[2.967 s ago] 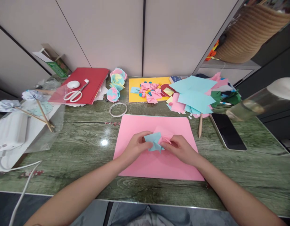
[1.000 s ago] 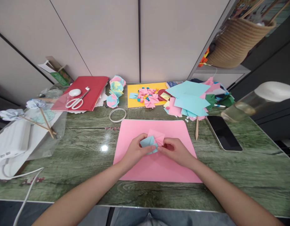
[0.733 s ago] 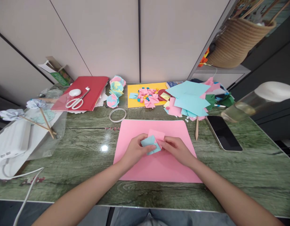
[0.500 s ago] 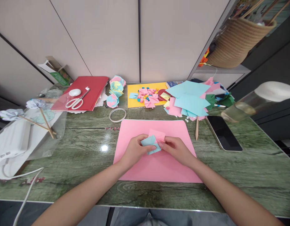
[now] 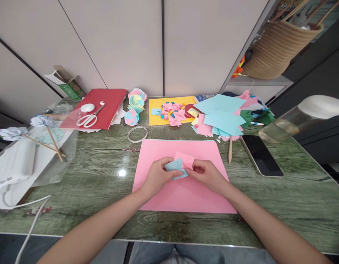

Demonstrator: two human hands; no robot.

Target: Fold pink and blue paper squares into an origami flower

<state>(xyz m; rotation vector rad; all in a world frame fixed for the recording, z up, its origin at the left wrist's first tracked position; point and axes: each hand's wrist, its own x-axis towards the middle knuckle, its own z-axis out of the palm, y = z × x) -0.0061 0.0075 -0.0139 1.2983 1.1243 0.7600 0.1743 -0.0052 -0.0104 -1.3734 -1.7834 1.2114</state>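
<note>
Just above the middle of the pink sheet (image 5: 186, 198), two folded papers are held between the hands, a blue piece (image 5: 172, 165) toward 8 o'clock and a pink piece (image 5: 185, 158) toward 2 o'clock, meeting at a creased edge; whether they are joined cannot be told. The left hand (image 5: 159, 175) pinches the blue piece, thumb laid across its near face and fingers tucked behind. The right hand (image 5: 207, 173) pinches the lower right corner of the pink piece between thumb and fingers, close to where the two colours meet. Three seconds ago the blue piece stood open with several pointed corners sticking out; now it is folded down to a flatter, squarer shape. Since half a second ago the hands have barely moved. The camera has tilted since the oldest view, so more of the woven basket (image 5: 281, 49) shows. Reckoned from the pink sheet, the other things lie as before: the tape ring (image 5: 128, 136) and the scissors (image 5: 88, 120) on the red folder (image 5: 110, 104) at 10 o'clock, the yellow sheet (image 5: 154, 102) at 12, loose blue sheets (image 5: 223, 117) at 1, the wooden stick (image 5: 230, 151) at 2, and the phone (image 5: 262, 156) between 2 and 3.
</note>
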